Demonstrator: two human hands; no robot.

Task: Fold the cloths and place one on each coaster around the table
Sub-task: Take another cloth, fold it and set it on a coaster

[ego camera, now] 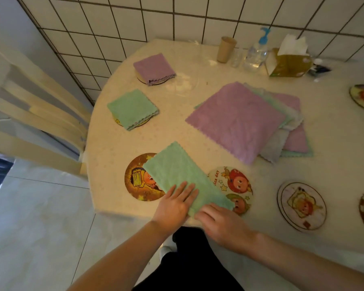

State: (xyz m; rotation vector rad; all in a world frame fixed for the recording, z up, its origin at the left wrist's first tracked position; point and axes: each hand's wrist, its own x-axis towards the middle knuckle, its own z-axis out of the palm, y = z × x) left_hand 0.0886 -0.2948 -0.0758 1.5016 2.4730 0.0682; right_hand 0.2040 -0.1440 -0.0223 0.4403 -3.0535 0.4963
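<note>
Head view: my left hand [173, 203] presses flat, fingers straight, on the half-folded green cloth [182, 175] lying between 2 bare coasters, while my right hand [221, 219] pinches its near end. I should hold the crease and bring that end squarely across, edges matched.

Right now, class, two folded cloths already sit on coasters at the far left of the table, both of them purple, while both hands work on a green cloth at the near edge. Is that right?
Not quite. The head view shows only the farther folded cloth is purple; the nearer folded cloth is green. The rest holds: each sits on a coaster, and the left hand and right hand work the green cloth at the near edge.
</note>
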